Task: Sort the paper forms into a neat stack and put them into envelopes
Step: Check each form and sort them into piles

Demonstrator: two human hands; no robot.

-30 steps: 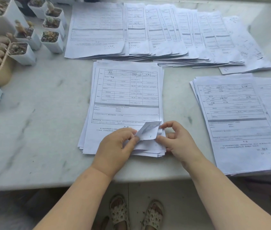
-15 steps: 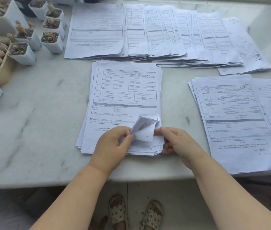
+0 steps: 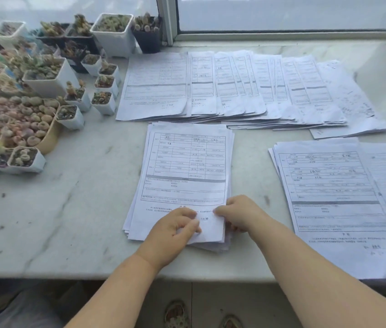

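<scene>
A stack of printed paper forms [image 3: 187, 171] lies in the middle of the marble ledge [image 3: 69, 209]. My left hand [image 3: 175, 229] rests on the stack's near edge, fingers curled and pinching the top sheet's lower part. My right hand [image 3: 239, 213] grips the stack's near right corner, fingertips on top of the top sheet, which lies flat. A fanned row of more forms [image 3: 246, 88] spreads along the back. Another pile of forms [image 3: 334, 192] sits at the right. No envelope is in view.
Many small white pots of succulents [image 3: 33, 95] crowd the left and back left. A window frame [image 3: 168, 20] runs along the back. The ledge's front edge is just under my forearms; my feet in sandals show on the floor below.
The folded-up corner of the top sheet has been laid down flat. Both hands stay at the stack's near edge. My view has tilted up, bringing the window and more pots into sight.
</scene>
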